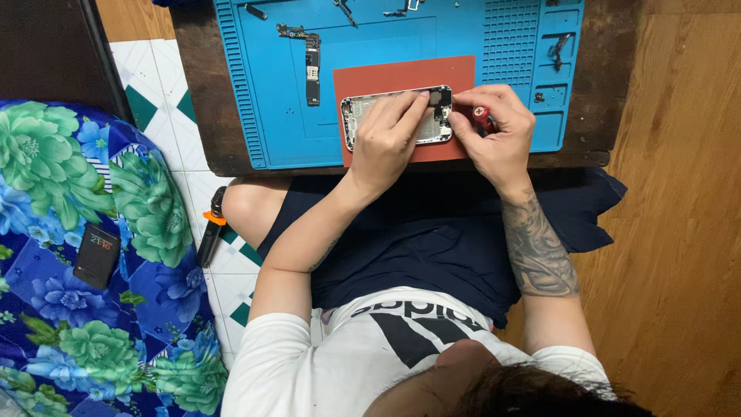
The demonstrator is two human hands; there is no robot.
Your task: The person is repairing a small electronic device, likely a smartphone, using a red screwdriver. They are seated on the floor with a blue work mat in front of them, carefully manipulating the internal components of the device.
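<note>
An opened phone housing (363,108) lies on a red-orange pad (401,73) on a blue work mat (278,93). My left hand (386,139) rests over the housing, fingers pressing down on its middle. My right hand (494,131) sits at the housing's right end, fingers closed around a red-handled screwdriver (480,114) whose tip points at the housing's upper right corner near a small camera part (440,99).
A long logic board (311,66) and small loose parts (559,46) lie on the blue mat atop a low dark wooden table (610,93). A flowered blue cloth (77,255) with a small black box (97,255) lies left; a black-and-orange tool (212,228) is on the tile floor.
</note>
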